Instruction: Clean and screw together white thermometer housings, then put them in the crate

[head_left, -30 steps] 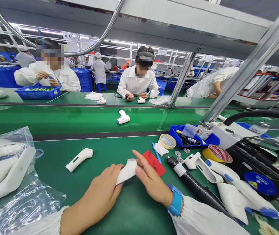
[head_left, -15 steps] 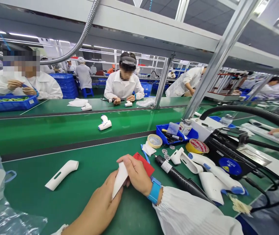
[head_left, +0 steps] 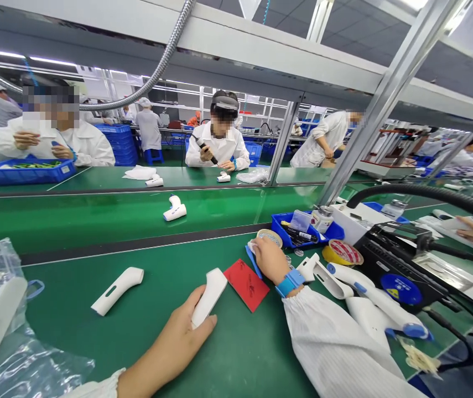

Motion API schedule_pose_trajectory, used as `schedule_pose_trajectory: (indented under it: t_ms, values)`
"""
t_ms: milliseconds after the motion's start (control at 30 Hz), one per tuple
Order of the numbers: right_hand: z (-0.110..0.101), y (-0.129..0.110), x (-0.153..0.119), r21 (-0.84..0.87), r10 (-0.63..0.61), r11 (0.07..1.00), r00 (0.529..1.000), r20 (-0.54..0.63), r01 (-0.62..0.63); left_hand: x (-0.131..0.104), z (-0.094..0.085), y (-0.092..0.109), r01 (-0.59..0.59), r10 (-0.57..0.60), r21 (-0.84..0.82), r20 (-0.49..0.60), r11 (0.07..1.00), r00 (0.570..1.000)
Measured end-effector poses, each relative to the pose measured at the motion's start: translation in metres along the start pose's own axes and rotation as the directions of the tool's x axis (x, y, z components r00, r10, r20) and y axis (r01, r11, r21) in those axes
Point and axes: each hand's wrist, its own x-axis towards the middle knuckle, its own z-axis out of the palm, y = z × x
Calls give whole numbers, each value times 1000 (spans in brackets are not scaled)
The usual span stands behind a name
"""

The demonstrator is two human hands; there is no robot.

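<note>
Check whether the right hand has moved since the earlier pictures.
Yes: the right hand has passed from left to right of the red card.

Looped metal hose (head_left: 164, 67), seated person (head_left: 231, 145) in white coat, stacked blue crates (head_left: 118, 145), yellow tape roll (head_left: 344, 252)

Tilts rightward at its far end as a smooth, white, bent handle shell (head_left: 211, 294), with a crumpled white wipe (head_left: 253, 246) farther right.
</note>
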Motion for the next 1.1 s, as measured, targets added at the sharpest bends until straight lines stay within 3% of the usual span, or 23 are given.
schedule_pose_trajectory:
  t_ms: [100,233,300,367,500,633,733,833,967,1100]
  values:
    - [-7,-23,-10,78,-85,993,996,-17,86,-1,1,0,0,0,-2,-17,1000,1000]
    - [-6,-57,-38,386,-215,913,958,191,128,0,2,1,-56,55,-34,-42,998,998]
    - [4,-64,-51,469,-254,872,948,193,138,0,3,-1,-89,87,-62,-39,994,995]
    - [17,-66,-59,511,-245,853,945,215,105,0,5,-2,-106,102,-73,-56,992,993]
    - [35,-64,-64,576,-261,817,885,386,-10,-4,10,-4,-115,109,-47,-99,992,989]
    - [44,-68,-66,595,-232,803,939,253,38,-6,13,-1,-136,132,-33,-103,990,986]
    - [49,-72,-68,590,-131,807,967,216,-23,-7,15,0,-134,133,-7,-100,991,986]
    - [50,-73,-69,662,-67,744,974,216,-96,-7,15,0,-146,147,18,-94,989,985]
    - [42,-71,-69,760,-137,624,933,332,-179,-6,14,-2,-160,160,12,-91,987,983]
    - [33,-66,-67,794,-237,540,855,462,-280,-6,15,-3,-172,170,-17,-91,985,981]
